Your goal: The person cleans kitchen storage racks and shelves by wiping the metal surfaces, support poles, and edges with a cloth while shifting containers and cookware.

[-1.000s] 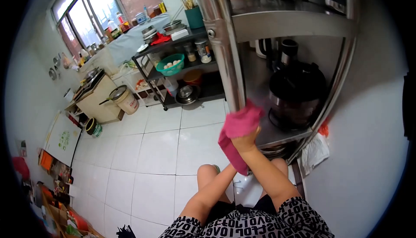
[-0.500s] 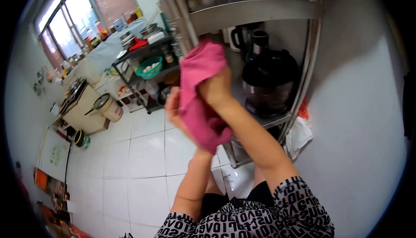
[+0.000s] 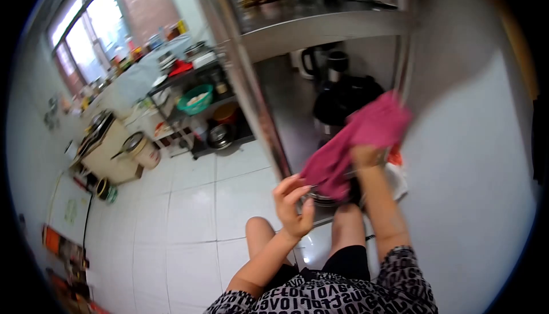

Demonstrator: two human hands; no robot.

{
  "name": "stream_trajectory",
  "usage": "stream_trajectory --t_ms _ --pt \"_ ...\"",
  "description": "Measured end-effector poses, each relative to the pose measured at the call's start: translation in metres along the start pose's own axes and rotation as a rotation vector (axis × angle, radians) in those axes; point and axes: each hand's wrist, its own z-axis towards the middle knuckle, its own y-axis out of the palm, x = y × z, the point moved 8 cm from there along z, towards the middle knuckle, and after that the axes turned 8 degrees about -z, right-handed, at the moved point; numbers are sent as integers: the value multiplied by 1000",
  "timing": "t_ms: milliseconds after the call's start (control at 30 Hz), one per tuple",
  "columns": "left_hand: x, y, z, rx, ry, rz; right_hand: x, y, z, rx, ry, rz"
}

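Observation:
A pink cloth (image 3: 331, 157) hangs slantwise in front of the metal shelf rack, blurred at its upper right end. My right hand (image 3: 367, 157) is closed on the cloth, its fingers partly covered by the folds. Close to the cloth's lower left corner is my left hand (image 3: 294, 208), fingers loosely bent and thumb apart. Behind the cloth, a black-lidded appliance (image 3: 343, 99) stands on the middle shelf, its lower part covered from view.
The steel rack (image 3: 326, 38) rises directly ahead, with a dark jug (image 3: 309, 62) at the back of its middle shelf. A wall lies to the right. Farther left are a green basket (image 3: 195, 101), a metal bowl (image 3: 220, 135) and a lidded bucket (image 3: 142, 149) on white floor tiles.
My right hand has carried the cloth down and to the right, across the front of the appliance. My left hand has moved down and right, and its fingers are now uncovered.

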Motion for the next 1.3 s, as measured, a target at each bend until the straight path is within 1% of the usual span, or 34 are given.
stream_trajectory --t_ms 100,133,200,233,267,300,333,400,433,500,567,633,667,700,733,767,833,867,900,933,967,1033,1067,1100,1133,1200,1267,1300 --pt "3 6 2 -2 -50 -46 32 -7 110 160 -326 -451" --pt "2 11 2 -8 -60 -66 50 -1 140 322 -456 -526" --pt "-2 21 -7 -34 -113 -104 111 31 151 158 -365 -599" --pt "-5 24 -13 -54 -125 -74 121 43 158 76 -322 -638" --pt "-7 28 -19 -75 -134 -50 129 41 141 99 -248 -667" --pt "-12 31 -27 -70 -167 -75 115 34 127 120 -173 -695" --pt "-20 35 -38 -75 -191 -80 93 21 107 207 -163 -764" --pt "-26 42 -52 -118 -340 -131 139 28 63 -110 193 -759" --pt "-29 45 -59 -141 -344 -115 142 26 49 -106 202 -747" --pt "-33 48 -72 -160 -384 -115 109 2 19 226 -193 -774" --pt "-32 46 -79 -184 -394 -99 155 1 -33 78 -112 -552" --pt "-26 39 -82 -204 -408 -85 190 -5 -81 55 131 -466" --pt "-23 35 -83 -199 -401 -87 206 -8 -103 60 126 -464" --pt "-24 30 -88 -196 -419 -60 229 1 -119 -67 99 -489" --pt "-24 25 -91 -194 -439 -33 226 7 -116 -196 74 -516" --pt "-23 20 -92 -205 -427 -4 224 4 -110 -187 68 -517" --pt "-25 14 -94 -199 -427 0 186 -10 -52 -97 230 -188" --pt "-27 12 -96 -199 -447 14 177 -8 -21 0 156 -243" --pt "-31 13 -97 -196 -480 -4 163 -2 19 -37 37 -159" --pt "-34 16 -95 -201 -479 16 146 1 55 30 -92 -220" --pt "-37 23 -96 -194 -497 -37 176 15 87 31 130 -279" --pt "-41 35 -96 -187 -553 -130 167 31 164 -196 305 -508" --pt "-44 38 -96 -194 -561 -128 168 41 187 -277 280 -522" --pt "-46 43 -98 -219 -557 -107 101 10 191 53 105 -302" --pt "-47 49 -100 -244 -556 -90 107 13 184 41 105 -315" --pt "-52 54 -100 -260 -504 -26 122 8 162 122 1 -133" --pt "-62 55 -110 -278 -595 -25 118 2 130 131 -22 27" --pt "-69 54 -120 -258 -681 -66 122 -1 111 145 -28 -48"
